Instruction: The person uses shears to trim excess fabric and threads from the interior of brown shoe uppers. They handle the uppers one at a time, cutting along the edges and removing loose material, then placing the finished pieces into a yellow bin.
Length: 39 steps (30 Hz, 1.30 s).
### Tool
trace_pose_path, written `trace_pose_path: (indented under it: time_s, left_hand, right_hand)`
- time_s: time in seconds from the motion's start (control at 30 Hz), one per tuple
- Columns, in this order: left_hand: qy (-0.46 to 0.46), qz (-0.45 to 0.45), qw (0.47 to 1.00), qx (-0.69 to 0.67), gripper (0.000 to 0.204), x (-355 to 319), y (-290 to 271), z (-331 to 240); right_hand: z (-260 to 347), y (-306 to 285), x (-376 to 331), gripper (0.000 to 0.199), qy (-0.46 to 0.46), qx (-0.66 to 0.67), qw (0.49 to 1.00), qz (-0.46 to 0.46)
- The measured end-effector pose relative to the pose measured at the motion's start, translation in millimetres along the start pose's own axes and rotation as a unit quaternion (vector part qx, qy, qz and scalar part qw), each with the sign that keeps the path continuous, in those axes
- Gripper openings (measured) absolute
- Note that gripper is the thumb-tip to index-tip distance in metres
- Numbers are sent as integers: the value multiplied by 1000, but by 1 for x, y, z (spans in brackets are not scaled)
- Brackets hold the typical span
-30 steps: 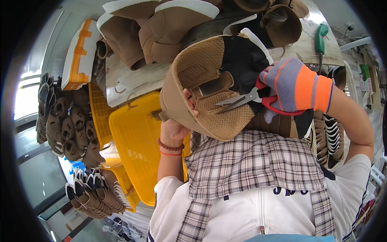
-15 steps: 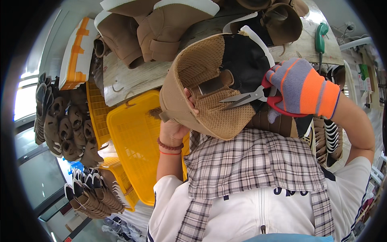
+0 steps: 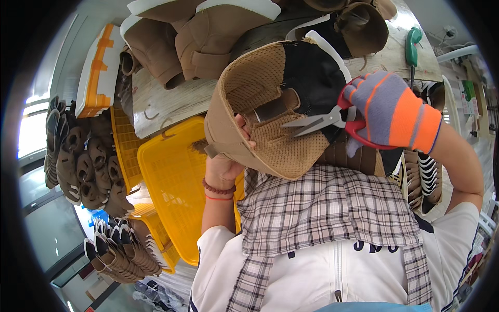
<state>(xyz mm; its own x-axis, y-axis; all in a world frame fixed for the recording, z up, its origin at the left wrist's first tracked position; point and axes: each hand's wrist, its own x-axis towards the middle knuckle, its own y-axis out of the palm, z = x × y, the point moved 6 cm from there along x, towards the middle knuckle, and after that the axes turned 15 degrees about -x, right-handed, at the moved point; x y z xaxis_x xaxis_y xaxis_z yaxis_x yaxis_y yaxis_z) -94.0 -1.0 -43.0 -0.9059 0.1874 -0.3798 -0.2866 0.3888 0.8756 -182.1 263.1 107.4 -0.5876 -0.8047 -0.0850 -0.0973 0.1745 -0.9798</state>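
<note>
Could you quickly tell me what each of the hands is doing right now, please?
Left hand: closed on the tan shoe upper, holding it up.
Right hand: gloved, closed on the red-handled scissors.

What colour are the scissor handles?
Red; the scissors sit in the gloved right hand, clearest in the head view.

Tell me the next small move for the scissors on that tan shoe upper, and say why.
Probably ease the scissors a little further left and snip. The right hand, in a striped glove, holds them with the blade tips lying over the mesh lining of the tan shoe upper, while the left hand props the upper up from below. What is to be cut is too small to tell.
</note>
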Motion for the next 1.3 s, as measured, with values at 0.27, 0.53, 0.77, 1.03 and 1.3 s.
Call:
trace_pose_path:
  time_s: [0.27,0.53,0.77,1.03,1.3]
  left_hand:
    - [6,-9,1000,-10,47,-1,2,0]
    - [-26,23,999,-7,54,-2,11,0]
    - [-7,25,999,25,55,-1,28,1]
    - [-54,65,995,43,68,3,57,13]
    - [38,186,974,124,64,-9,79,13]
  right_hand:
    - [8,7,7,34,18,-53,990,127]
    - [-7,7,2,38,37,-42,995,79]
    - [7,8,3,41,25,4,995,97]
    - [-2,-17,7,36,65,-83,990,-96]
    - [41,-2,53,33,21,-145,988,46]
